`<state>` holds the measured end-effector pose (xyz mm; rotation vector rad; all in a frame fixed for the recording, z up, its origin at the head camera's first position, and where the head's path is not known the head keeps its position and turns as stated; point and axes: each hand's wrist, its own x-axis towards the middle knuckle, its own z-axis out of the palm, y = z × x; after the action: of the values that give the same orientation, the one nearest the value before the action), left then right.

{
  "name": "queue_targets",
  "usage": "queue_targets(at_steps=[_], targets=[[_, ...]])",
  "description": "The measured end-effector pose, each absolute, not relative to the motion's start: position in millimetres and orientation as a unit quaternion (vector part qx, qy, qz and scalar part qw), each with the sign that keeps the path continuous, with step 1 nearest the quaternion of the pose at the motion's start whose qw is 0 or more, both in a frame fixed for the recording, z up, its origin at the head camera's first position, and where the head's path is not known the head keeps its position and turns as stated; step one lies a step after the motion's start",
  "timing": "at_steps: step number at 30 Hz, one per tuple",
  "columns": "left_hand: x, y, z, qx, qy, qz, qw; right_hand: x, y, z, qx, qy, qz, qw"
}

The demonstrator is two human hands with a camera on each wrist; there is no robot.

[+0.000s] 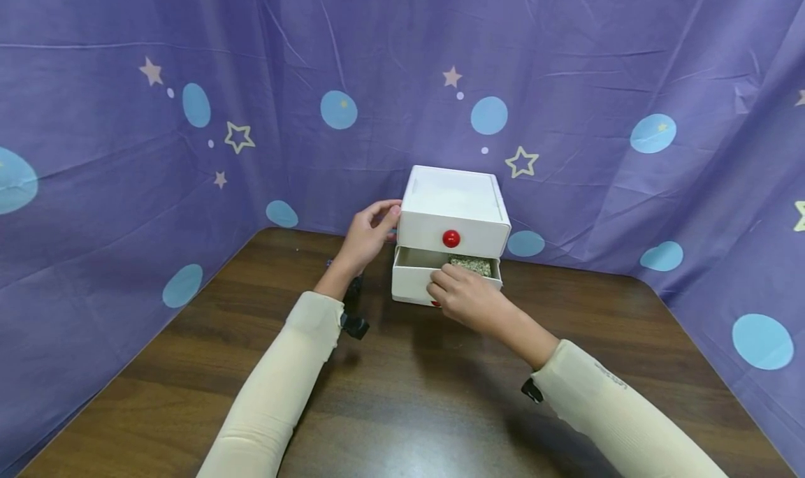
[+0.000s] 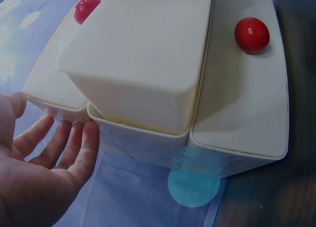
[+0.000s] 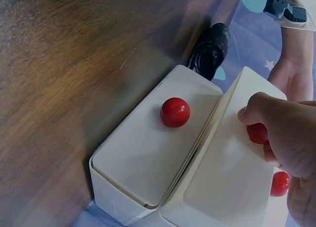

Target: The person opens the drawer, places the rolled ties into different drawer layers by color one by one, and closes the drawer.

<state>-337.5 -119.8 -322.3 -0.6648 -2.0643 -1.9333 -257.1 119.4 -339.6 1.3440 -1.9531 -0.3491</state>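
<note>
A small white drawer cabinet [image 1: 457, 193] with red ball knobs stands at the back of the table. Its middle drawer [image 1: 411, 284] is pulled out, and a speckled greenish block [image 1: 473, 264] lies inside. My right hand [image 1: 468, 298] is at the front of that drawer; in the right wrist view its thumb and fingers pinch the red knob [image 3: 256, 133]. Against the cabinet's left side, near the top, rest the extended fingertips of my left hand [image 1: 366, 239]. The top drawer [image 1: 421, 230] and bottom drawer [image 2: 242, 94] are closed.
The cabinet stands on a brown wooden table [image 1: 377, 408]. A purple curtain [image 1: 390, 45] with stars and blue dots hangs close behind and along the sides. Left of the cabinet, partly behind my left forearm, a black glossy object [image 3: 210, 52] lies on the table.
</note>
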Motion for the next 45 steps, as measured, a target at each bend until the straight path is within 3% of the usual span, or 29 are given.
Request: queue_targets(at_steps=[45], targets=[[-337,-119,-321,-0.218,-0.703,-0.668,0.114,-276,118,-344,0.474,-0.799,-0.093,0.359]])
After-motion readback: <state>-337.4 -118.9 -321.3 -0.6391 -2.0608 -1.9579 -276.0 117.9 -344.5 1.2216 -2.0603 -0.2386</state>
